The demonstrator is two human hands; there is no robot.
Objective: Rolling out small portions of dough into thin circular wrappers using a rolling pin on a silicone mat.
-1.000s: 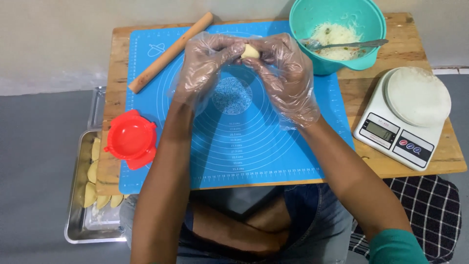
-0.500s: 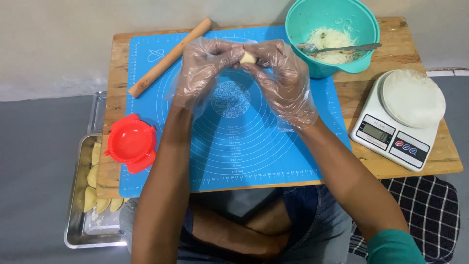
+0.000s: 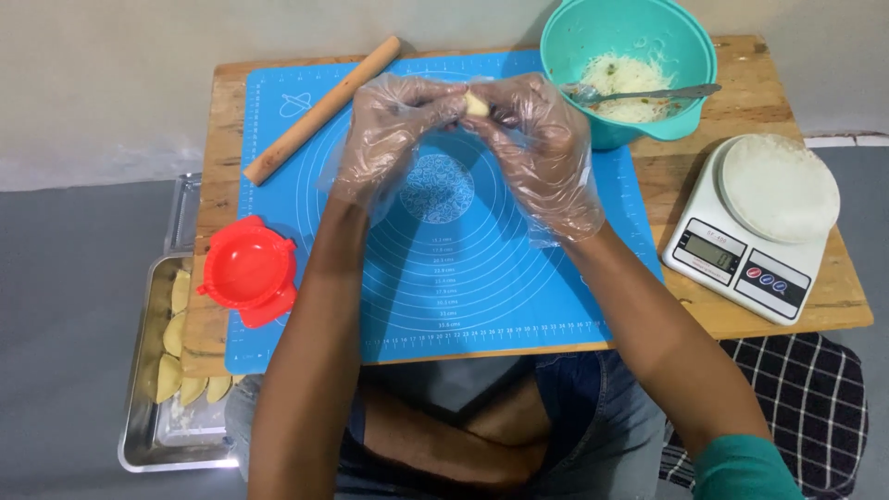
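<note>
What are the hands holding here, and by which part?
Both gloved hands, left hand and right hand, pinch a small pale dough piece between their fingertips, one at each side, above the blue mat.

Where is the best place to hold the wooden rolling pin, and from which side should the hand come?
Probably at the middle of the rolling pin, coming from above. It lies flat and diagonal across the blue mat, its whole length free, so fingers can close across its round, narrow body.

Soft, even, fairly bright light. The plastic gloves (image 3: 556, 157) glint around twelve o'clock, faint shadows fall beneath the forearms, focus is sharp, and straight edges bow slightly outward.
</note>
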